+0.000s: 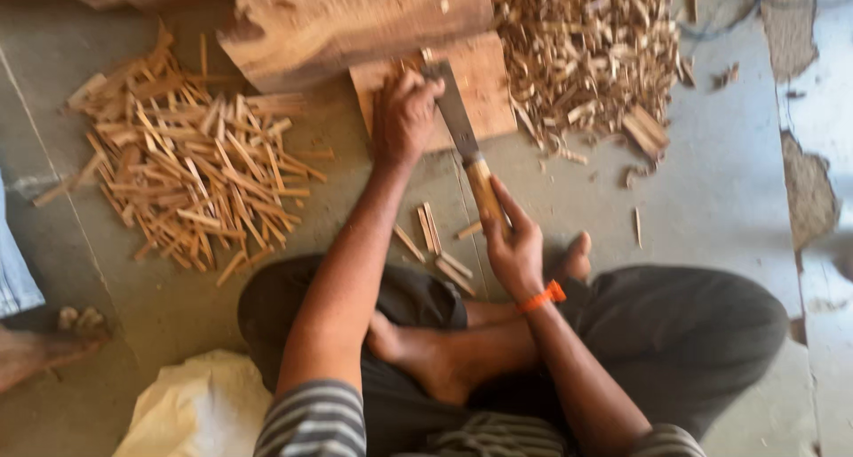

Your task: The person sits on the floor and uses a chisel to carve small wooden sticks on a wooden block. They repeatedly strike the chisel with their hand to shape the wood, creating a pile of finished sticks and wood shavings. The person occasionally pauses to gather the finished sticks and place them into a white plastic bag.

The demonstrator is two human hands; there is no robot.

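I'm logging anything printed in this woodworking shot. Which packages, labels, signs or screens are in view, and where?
None in view: no package, label, sign or screen.
Nearest to packaging: a plain cream cloth sack, crumpled on the floor at lower left, no visible print.
Orange band on the right wrist: plain.

One head camera looks steeply down, close over the lap and floor (729, 155).
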